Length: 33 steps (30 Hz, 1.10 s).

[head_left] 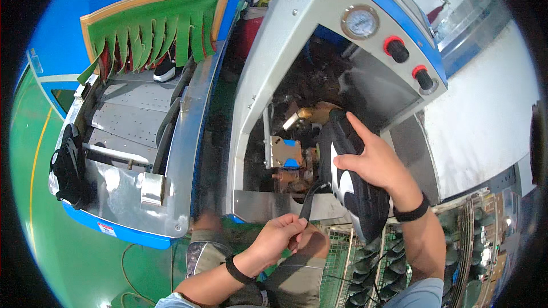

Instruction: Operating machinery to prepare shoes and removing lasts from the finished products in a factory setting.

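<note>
My right hand (368, 162) grips a black sneaker (365, 197) with a white side mark and white sole edge. Its index finger stretches along one end of the shoe, and its thumb presses on the side. The sneaker is tilted at the front opening of a grey machine (254, 97). Lower down, my left hand (281, 236) is closed on a slim black handle-like piece (311, 202). That piece runs up to the sneaker's side, with a small shiny tip by the shoe. Whether it is fixed to the shoe, I cannot tell.
Inside the machine is a metal block with blue parts (285, 153). A gauge (360, 21) and black knobs (396, 49) sit on its frame. At left, a conveyor (128, 120) leads to a green strip curtain (154, 34); black shoes (69, 165) lie there. A rack of dark shoe-shaped pieces (365, 268) stands low right.
</note>
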Each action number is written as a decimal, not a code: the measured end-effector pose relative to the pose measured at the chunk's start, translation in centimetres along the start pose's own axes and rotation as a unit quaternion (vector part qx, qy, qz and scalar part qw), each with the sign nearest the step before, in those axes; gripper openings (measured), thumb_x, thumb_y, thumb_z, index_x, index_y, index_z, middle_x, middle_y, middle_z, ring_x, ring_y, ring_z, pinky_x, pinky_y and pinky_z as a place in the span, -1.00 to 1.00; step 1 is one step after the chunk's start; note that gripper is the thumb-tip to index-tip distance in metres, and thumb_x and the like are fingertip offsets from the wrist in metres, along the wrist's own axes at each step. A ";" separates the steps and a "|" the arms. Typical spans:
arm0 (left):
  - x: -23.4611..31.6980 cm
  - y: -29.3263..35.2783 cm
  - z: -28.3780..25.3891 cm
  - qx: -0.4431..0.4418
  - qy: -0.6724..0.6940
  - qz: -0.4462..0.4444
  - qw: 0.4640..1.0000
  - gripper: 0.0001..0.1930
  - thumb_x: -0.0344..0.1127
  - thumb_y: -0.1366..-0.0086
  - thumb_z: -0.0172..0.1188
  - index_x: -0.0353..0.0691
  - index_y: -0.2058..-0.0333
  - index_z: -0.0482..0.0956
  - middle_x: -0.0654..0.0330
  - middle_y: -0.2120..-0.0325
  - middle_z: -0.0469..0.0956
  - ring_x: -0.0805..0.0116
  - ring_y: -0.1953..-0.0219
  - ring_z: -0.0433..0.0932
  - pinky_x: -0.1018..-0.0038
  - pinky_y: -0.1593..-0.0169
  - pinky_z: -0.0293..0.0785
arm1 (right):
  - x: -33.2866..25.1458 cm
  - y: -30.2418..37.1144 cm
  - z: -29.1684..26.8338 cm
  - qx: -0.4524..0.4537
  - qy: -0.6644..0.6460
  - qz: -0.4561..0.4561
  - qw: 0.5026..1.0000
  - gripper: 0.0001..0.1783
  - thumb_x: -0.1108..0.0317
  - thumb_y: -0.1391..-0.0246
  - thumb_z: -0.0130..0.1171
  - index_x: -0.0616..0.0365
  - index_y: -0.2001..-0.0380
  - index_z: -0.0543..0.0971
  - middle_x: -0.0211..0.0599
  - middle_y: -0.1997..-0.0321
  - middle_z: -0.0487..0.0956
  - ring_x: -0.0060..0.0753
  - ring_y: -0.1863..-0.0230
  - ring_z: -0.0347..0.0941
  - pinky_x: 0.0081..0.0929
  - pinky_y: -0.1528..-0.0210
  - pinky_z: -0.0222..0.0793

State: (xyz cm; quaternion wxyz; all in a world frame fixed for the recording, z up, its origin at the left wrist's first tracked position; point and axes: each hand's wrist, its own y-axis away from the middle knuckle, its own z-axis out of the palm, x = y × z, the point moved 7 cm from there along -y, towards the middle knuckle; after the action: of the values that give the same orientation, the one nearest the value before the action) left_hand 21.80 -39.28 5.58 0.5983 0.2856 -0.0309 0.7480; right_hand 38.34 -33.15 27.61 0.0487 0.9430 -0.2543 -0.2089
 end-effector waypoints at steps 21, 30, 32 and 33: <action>-2.7 4.3 2.0 0.026 -0.199 0.025 0.979 -0.80 -0.26 -0.48 0.05 -0.28 0.21 0.54 0.29 0.45 0.49 0.50 0.44 0.43 0.51 0.37 0.38 | -0.5 7.1 -0.3 0.276 0.078 -0.097 0.953 0.00 0.11 -0.11 0.29 -0.15 -0.54 0.02 0.38 0.00 0.42 0.50 0.06 0.46 0.11 -0.01 0.41; -2.4 9.9 7.7 -0.163 -0.073 0.042 0.983 -0.10 0.34 -0.41 0.06 -0.14 -0.46 0.03 0.03 -0.15 0.51 0.25 -0.11 0.55 0.34 -0.15 0.52 | 7.1 27.2 8.2 0.375 0.071 -0.115 0.917 -0.02 0.31 0.15 0.49 0.34 -0.36 0.30 0.48 -0.34 0.24 0.53 -0.33 0.24 0.16 -0.38 0.15; -2.9 10.2 6.6 -0.191 -0.027 -0.038 0.980 -0.08 0.42 -0.37 0.02 -0.15 -0.43 0.09 0.05 -0.14 0.51 0.27 -0.11 0.54 0.35 -0.10 0.54 | 6.6 28.8 9.7 0.199 0.002 -0.075 0.977 -0.17 0.26 0.19 0.54 0.38 -0.16 0.44 0.34 -0.27 0.34 0.47 -0.20 0.37 0.12 -0.25 0.33; -4.2 10.4 6.4 -0.219 0.021 -0.113 0.969 -0.05 0.50 -0.33 -0.03 -0.15 -0.41 0.16 0.06 -0.12 0.52 0.30 -0.11 0.54 0.35 -0.06 0.56 | 7.2 29.2 11.3 0.053 -0.079 0.022 0.995 -0.20 0.25 0.19 0.55 0.38 -0.11 0.46 0.29 -0.23 0.39 0.44 -0.16 0.41 0.08 -0.20 0.38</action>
State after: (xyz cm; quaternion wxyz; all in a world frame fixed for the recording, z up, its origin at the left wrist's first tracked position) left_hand 15.34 -48.39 12.06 0.7276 0.1334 -0.1485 0.6563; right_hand 25.84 -61.87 20.45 -0.0164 0.9190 -0.2890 -0.2675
